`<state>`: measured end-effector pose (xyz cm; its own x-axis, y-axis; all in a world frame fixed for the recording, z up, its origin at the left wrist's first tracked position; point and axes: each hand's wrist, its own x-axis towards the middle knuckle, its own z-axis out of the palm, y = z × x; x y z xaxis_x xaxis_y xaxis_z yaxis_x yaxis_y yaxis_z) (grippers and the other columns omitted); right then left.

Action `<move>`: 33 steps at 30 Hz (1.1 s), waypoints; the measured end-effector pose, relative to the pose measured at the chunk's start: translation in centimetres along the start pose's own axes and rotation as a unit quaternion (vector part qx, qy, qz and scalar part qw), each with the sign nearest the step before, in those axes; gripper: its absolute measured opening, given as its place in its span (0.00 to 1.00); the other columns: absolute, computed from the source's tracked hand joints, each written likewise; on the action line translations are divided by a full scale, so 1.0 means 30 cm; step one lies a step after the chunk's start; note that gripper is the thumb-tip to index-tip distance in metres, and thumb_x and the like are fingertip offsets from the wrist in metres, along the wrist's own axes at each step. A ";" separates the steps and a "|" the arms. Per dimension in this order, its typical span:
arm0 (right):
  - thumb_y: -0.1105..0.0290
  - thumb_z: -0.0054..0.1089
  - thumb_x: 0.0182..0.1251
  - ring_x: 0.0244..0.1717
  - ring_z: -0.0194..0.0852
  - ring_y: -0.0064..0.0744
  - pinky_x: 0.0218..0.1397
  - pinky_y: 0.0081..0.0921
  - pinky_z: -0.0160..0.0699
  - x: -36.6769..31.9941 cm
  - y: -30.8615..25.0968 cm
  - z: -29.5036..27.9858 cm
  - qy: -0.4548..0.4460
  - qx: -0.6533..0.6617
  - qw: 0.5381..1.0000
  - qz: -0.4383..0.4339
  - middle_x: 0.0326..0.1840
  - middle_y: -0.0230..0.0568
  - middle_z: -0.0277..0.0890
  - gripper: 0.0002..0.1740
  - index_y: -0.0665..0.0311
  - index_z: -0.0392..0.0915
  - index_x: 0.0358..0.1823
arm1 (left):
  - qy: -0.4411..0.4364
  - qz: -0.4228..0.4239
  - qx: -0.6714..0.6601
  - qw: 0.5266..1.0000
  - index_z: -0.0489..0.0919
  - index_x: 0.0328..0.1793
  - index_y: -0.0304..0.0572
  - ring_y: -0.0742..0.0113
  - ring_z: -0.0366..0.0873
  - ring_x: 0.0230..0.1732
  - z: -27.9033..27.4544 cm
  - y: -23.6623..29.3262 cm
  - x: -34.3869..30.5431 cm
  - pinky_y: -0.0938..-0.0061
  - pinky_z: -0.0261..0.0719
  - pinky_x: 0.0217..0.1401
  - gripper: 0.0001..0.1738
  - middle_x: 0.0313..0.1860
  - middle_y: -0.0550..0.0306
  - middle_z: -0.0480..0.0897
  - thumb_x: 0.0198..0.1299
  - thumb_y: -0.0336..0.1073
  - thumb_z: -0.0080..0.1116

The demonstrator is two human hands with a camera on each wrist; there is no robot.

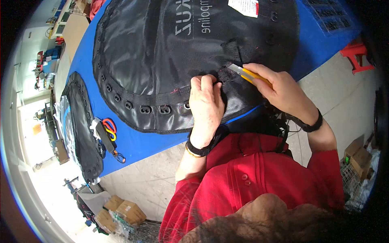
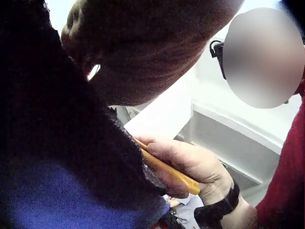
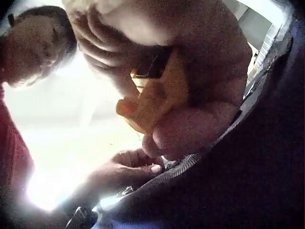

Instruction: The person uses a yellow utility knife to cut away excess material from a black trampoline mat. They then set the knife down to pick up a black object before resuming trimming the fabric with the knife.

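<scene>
A black trampoline mat (image 1: 170, 60) with buckle-like fittings along its rim lies on the blue table. In the head view my right hand (image 1: 279, 87) grips a yellow utility knife (image 1: 249, 75), its grey front end pointing left at a stitched webbing patch with bits of red thread. Left of the knife, my left hand (image 1: 206, 101) holds the mat near its rim with bent fingers; its fingertips are partly hidden. The left wrist view shows the knife (image 2: 169, 171) along the right palm. In the right wrist view the left hand (image 3: 126, 169) is close below the right one.
Another black mat (image 1: 83, 129) lies at the table's left end, beside scissors with red and yellow handles (image 1: 109, 128). A white label (image 1: 244, 7) is on the large mat. Cardboard boxes (image 1: 121, 210) stand on the floor, and a red stool (image 1: 357, 56) stands at the right.
</scene>
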<state>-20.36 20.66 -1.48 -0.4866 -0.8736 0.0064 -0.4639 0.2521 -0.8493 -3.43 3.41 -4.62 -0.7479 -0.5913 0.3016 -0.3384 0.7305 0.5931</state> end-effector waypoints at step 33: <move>0.69 0.64 0.79 0.49 0.92 0.60 0.51 0.48 0.91 -0.008 -0.034 -0.024 -0.067 -0.035 0.997 0.029 0.53 0.59 0.90 0.22 0.62 0.83 0.71 | -0.003 -0.008 -0.016 1.000 0.82 0.49 0.39 0.42 0.82 0.44 -0.003 -0.032 0.000 0.53 0.82 0.48 0.10 0.43 0.45 0.81 0.67 0.29 0.75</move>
<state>-20.30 20.92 -0.22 -0.4123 -0.9037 -0.1157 -0.4905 0.3273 -0.8077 -3.06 2.67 -5.13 -0.7457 -0.6011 0.2875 -0.3326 0.7097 0.6210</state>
